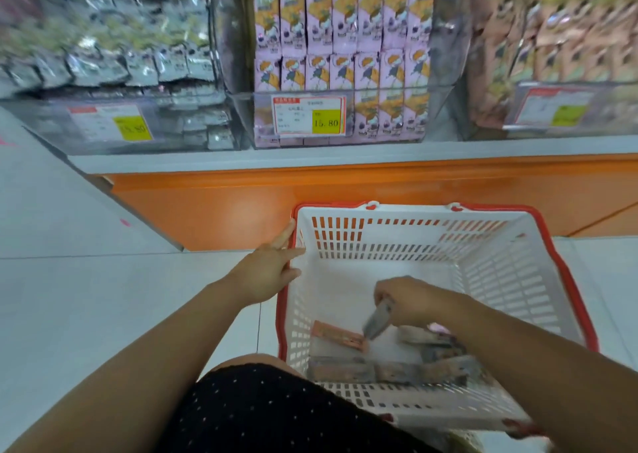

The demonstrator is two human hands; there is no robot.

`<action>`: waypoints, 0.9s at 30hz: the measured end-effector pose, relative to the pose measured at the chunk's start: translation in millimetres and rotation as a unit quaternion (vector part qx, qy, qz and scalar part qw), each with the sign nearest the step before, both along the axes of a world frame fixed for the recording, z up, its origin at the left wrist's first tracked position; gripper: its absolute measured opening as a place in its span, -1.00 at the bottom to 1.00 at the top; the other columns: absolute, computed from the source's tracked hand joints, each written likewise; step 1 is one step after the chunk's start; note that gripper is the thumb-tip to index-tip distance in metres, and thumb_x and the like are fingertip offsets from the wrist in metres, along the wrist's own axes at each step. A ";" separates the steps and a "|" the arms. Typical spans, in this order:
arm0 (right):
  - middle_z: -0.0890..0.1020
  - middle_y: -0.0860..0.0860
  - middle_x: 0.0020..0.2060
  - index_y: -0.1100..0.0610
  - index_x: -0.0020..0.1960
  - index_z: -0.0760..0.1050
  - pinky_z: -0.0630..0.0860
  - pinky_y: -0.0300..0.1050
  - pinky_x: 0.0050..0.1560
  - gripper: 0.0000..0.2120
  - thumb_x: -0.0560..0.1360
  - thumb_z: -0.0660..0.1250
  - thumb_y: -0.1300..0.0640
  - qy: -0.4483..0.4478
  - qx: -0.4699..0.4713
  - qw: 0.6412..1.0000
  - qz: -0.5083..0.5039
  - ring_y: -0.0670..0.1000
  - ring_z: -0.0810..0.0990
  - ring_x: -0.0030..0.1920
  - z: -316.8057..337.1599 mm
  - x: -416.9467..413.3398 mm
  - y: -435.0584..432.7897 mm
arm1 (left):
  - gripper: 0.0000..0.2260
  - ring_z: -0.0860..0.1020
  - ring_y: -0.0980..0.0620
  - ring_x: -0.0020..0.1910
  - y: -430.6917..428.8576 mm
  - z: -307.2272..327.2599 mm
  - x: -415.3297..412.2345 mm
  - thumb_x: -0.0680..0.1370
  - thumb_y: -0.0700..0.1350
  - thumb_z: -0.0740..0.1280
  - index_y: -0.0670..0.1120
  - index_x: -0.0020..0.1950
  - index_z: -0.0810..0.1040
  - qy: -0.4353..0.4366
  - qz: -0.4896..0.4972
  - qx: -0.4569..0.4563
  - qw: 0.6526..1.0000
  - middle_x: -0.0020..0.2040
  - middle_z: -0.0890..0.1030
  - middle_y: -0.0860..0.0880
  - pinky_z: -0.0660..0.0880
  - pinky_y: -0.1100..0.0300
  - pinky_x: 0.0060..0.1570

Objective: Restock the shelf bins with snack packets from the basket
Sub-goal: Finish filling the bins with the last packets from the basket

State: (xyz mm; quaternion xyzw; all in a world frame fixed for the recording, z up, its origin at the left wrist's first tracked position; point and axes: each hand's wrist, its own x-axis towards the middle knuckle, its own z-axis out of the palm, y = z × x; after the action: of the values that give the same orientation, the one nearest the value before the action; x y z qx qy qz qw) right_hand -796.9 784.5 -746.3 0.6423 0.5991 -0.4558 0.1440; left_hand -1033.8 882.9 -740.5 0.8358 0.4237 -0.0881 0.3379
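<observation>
At the left, the left bin (114, 55) of the shelf holds silver-grey packets behind its clear front. The left hand (272, 266) lies with rather straight fingers against the red rim of the basket (407, 231), I think to keep it steady while the other hand searches. The middle bin (341, 55) above is full of pink packets. Inside the basket, low before the shelf, the right hand (411, 300) pinches a grey packet (378, 321), blurred, just above the few other packets (345, 369) lying at the near end. Its colour suggests it belongs in the left bin. The right bin (552, 38) holds peach-coloured packets.
</observation>
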 end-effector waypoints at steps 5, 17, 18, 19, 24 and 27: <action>0.49 -0.14 -0.10 0.04 0.01 0.50 0.34 -0.34 -0.23 -0.68 0.40 0.28 0.41 0.082 0.146 0.986 0.027 -0.13 0.46 -0.10 85.3 -7.9 27.3 | -0.61 0.18 0.08 0.48 -7.7 58.6 5.1 0.62 -0.04 0.23 0.02 0.46 0.33 -0.047 0.018 -0.031 0.998 0.52 0.20 0.04 0.09 0.23 0.41; 0.44 -0.01 -0.04 -0.10 -0.16 0.47 0.48 -0.24 -0.21 -0.59 0.38 0.32 0.45 0.190 0.354 0.916 -0.016 -0.10 0.50 -0.12 177.9 -59.5 24.5 | -0.66 0.57 0.17 0.04 -60.3 132.7 -40.1 0.52 -0.04 0.39 0.12 0.29 0.50 -0.274 0.154 -0.043 0.948 0.11 0.60 0.21 0.52 0.19 0.07; 0.44 -0.01 -0.05 -0.08 -0.15 0.48 0.45 -0.27 -0.28 -0.60 0.38 0.32 0.45 0.199 0.355 0.913 -0.021 -0.16 0.49 -0.20 182.4 -64.6 24.9 | -0.67 0.56 0.18 0.06 -61.1 136.7 -45.0 0.53 -0.06 0.38 0.12 0.29 0.51 -0.285 0.172 -0.018 0.943 0.10 0.60 0.21 0.51 0.21 0.07; 0.45 -0.03 -0.06 -0.07 -0.14 0.48 0.41 -0.32 -0.32 -0.64 0.39 0.34 0.42 0.209 0.354 0.912 -0.021 -0.20 0.47 -0.25 187.6 -69.5 25.2 | -0.67 0.54 0.20 0.09 -60.5 140.3 -50.8 0.54 -0.08 0.36 0.12 0.29 0.51 -0.292 0.186 0.009 0.938 0.11 0.59 0.20 0.50 0.24 0.06; 0.55 -0.19 -0.05 -0.12 -0.13 0.50 0.39 -0.42 -0.01 -0.76 0.41 0.46 0.20 0.246 0.381 0.890 -0.037 -0.29 0.51 -0.01 206.6 -97.5 22.8 | -0.75 0.55 0.24 0.07 -54.8 158.7 -71.0 0.53 -0.12 0.37 0.17 0.14 0.51 -0.401 0.325 0.065 0.854 0.13 0.56 0.21 0.49 0.38 0.01; 0.54 -0.14 -0.05 -0.10 -0.16 0.47 0.36 -0.49 0.06 -0.72 0.38 0.48 0.23 0.256 0.474 0.836 -0.103 -0.28 0.48 0.04 203.6 -122.9 25.5 | -0.87 0.65 -0.03 -0.06 -55.8 165.7 -66.2 0.52 -0.12 0.38 0.03 0.02 0.47 -0.485 0.456 0.014 0.746 0.08 0.57 0.00 0.56 0.12 -0.13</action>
State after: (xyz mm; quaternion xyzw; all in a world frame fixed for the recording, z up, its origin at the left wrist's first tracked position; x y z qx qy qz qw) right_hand -919.8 809.9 -542.7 0.5501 0.6878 -0.2763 -0.3848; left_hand -1099.9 827.1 -574.8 0.4779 0.5341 0.4999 0.4863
